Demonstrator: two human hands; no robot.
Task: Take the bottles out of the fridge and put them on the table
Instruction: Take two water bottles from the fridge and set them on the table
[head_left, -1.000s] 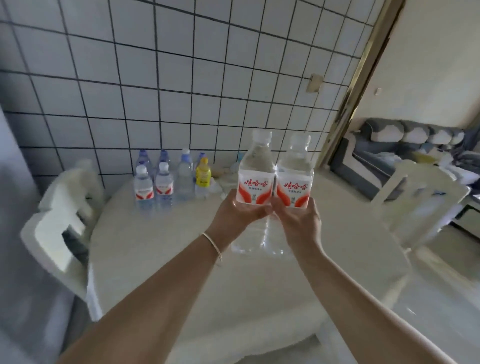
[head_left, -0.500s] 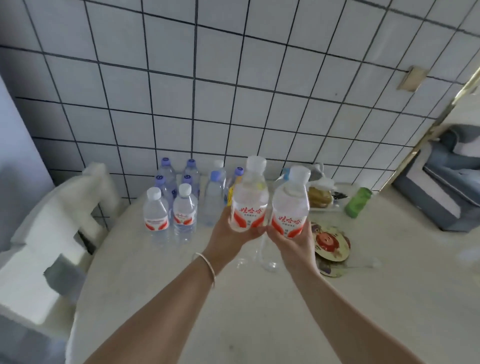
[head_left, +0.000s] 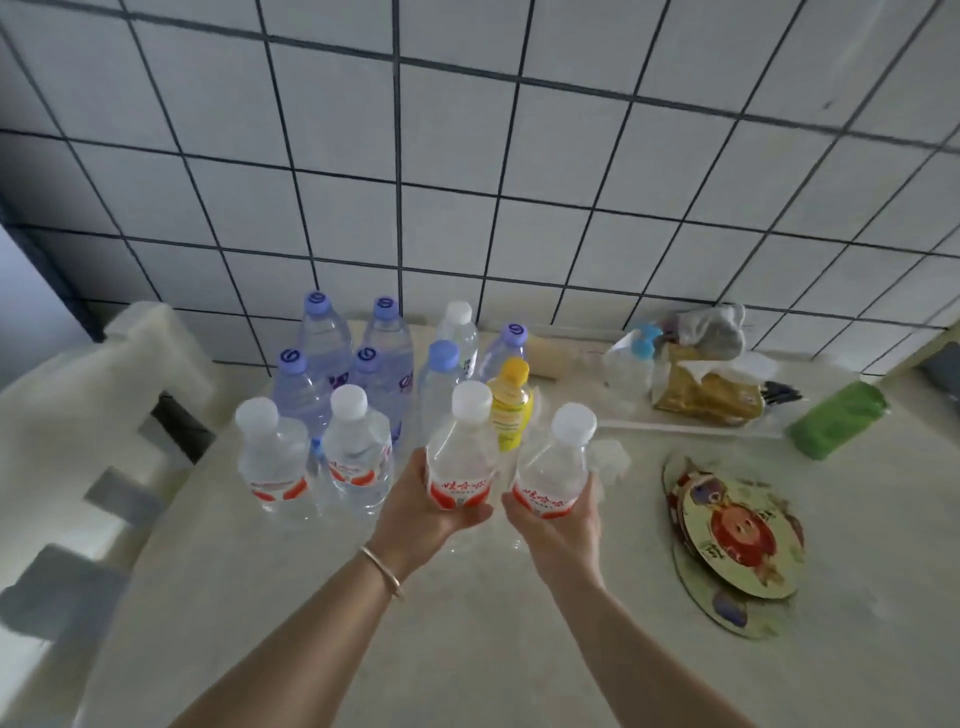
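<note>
My left hand (head_left: 421, 512) grips a clear water bottle (head_left: 462, 457) with a white cap and a red label. My right hand (head_left: 563, 525) grips a second bottle of the same kind (head_left: 558, 467). Both are held upright, close together, low over the pale table (head_left: 467, 623). Just to their left stand two matching red-label bottles (head_left: 272, 457) (head_left: 356, 447). Behind those stand several blue-capped bottles (head_left: 322, 338) and a small yellow bottle (head_left: 511, 402) by the tiled wall. The bottoms of the held bottles are hidden by my hands.
Round picture coasters (head_left: 737, 530) lie at the right. A green roll (head_left: 836, 418), a gold bag (head_left: 701, 387) and a plastic bag (head_left: 709, 325) sit at the back right. A white chair (head_left: 78, 415) stands against the table's left edge.
My view has closed in on the table and tilted down. Both hands have carried the two bottles forward and down, next to the group standing on the table.
</note>
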